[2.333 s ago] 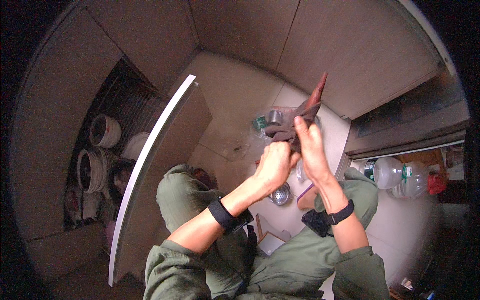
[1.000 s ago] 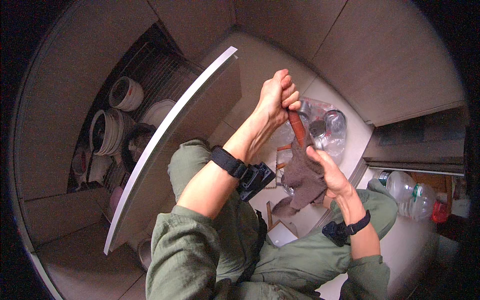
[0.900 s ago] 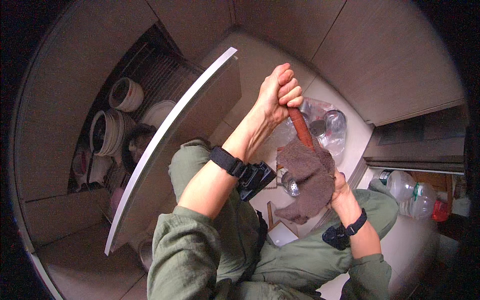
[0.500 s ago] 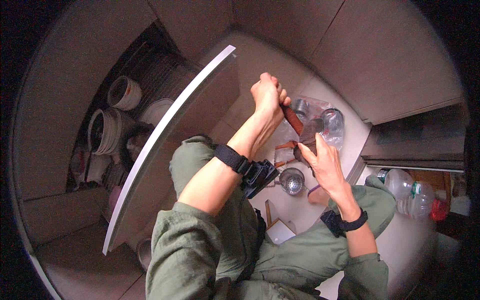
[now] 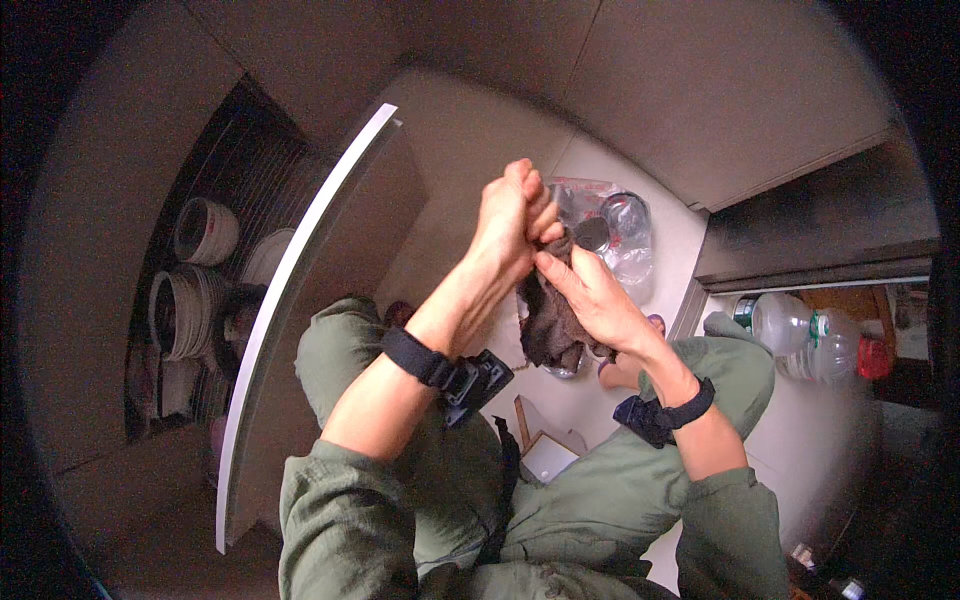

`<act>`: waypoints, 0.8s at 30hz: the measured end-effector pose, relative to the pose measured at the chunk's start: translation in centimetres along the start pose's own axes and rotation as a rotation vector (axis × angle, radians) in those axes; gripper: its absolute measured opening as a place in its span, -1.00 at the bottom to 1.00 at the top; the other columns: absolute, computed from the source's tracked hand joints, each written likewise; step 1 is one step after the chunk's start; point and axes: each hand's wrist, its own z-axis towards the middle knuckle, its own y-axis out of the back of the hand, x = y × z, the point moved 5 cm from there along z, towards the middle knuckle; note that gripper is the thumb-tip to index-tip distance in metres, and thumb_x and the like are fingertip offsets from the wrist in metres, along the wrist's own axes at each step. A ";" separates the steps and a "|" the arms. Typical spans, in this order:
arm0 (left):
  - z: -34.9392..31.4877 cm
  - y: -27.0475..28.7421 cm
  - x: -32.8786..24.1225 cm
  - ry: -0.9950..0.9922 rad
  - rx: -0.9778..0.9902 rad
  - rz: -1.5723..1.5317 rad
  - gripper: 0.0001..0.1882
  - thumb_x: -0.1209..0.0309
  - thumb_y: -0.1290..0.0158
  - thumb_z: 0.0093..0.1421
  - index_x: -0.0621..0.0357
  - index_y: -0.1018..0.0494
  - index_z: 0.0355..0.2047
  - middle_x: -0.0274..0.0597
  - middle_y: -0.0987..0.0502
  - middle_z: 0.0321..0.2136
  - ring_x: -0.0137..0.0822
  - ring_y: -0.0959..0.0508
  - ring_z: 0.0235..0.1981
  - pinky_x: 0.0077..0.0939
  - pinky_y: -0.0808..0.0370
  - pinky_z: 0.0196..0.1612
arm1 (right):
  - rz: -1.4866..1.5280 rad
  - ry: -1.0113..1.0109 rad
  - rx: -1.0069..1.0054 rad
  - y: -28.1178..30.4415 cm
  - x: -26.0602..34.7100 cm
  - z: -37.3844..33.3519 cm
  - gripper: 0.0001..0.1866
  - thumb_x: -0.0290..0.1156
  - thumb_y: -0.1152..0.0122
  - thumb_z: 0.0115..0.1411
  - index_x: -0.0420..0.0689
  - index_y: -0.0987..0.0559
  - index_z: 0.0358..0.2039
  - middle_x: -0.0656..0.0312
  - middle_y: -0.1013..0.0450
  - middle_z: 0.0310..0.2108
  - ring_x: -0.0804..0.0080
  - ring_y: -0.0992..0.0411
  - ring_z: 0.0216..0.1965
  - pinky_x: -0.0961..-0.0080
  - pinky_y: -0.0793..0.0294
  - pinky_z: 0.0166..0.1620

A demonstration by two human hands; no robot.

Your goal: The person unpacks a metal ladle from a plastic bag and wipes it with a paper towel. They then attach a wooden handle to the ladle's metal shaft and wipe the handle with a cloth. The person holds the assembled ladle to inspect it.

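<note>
A dark brown cloth (image 5: 555, 315) hangs bunched between my two hands, its lower end loose. My left hand (image 5: 512, 215) is clenched in a fist at the cloth's narrow upper end; its palm side is hidden. Just below and to the right, my right hand (image 5: 600, 300) pinches the cloth, thumb toward the left hand. Behind them on the light floor lies a clear plastic bag (image 5: 640, 265) around round, clear and dark containers.
A pale door (image 5: 300, 270) with a white edge stands on my left. Beyond it are stacked white bowls (image 5: 185, 315) on a rack. Clear plastic bottles (image 5: 785, 322) stand at right. A white-topped object (image 5: 548, 458) lies between my legs.
My hands have come together, the right one moving in toward the left. The reddish-brown strip beneath the left fist is now out of sight, and the dark cloth covers most of the metal strainer.
</note>
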 end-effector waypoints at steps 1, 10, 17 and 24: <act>0.0 -0.1 -0.5 -0.004 0.051 -0.027 -0.57 0.21 0.24 0.28 -0.07 -0.06 -0.76 -0.47 0.07 -0.86 -0.52 0.07 -0.83 -0.58 0.07 -0.73 | 0.126 -0.051 0.061 0.0 0.1 0.1 -0.48 0.03 0.07 0.22 -0.28 -0.40 -0.28 0.06 -0.45 -0.41 0.26 -0.43 -0.39 0.32 -0.34 -0.32; -1.1 -1.9 -2.7 0.048 0.380 -0.269 -0.53 0.27 0.28 0.33 -0.09 -0.10 -0.78 -0.51 0.03 -0.91 -0.59 0.09 -0.90 -0.67 0.12 -0.82 | 1.695 -0.542 0.677 -2.8 2.9 -3.9 -0.41 0.07 0.04 0.18 -0.16 -0.35 0.02 0.16 -0.39 -0.06 0.37 -0.40 -0.12 0.46 -0.33 0.05; -0.1 1.2 -4.5 -0.139 0.000 -0.052 -0.60 0.22 0.19 0.28 -0.09 -0.12 -0.73 -0.54 0.04 -0.87 -0.59 0.07 -0.86 -0.66 0.09 -0.77 | 0.313 -0.106 0.087 -1.6 1.5 -2.7 -0.55 -0.04 -0.06 0.18 -0.25 -0.39 -0.24 0.16 -0.42 -0.46 0.54 -0.39 -0.40 0.51 -0.39 -0.35; 0.7 4.3 -4.7 -0.245 -0.297 0.019 -0.63 0.20 0.21 0.26 -0.02 -0.11 -0.69 -0.48 0.03 -0.83 -0.53 0.06 -0.80 -0.55 0.00 -0.69 | -0.417 0.157 -0.159 -1.8 -0.1 -2.6 -0.67 -0.28 -0.15 0.13 -0.28 -0.28 -0.35 -0.09 -0.35 -0.64 -0.06 -0.39 -0.55 0.23 -0.36 -0.47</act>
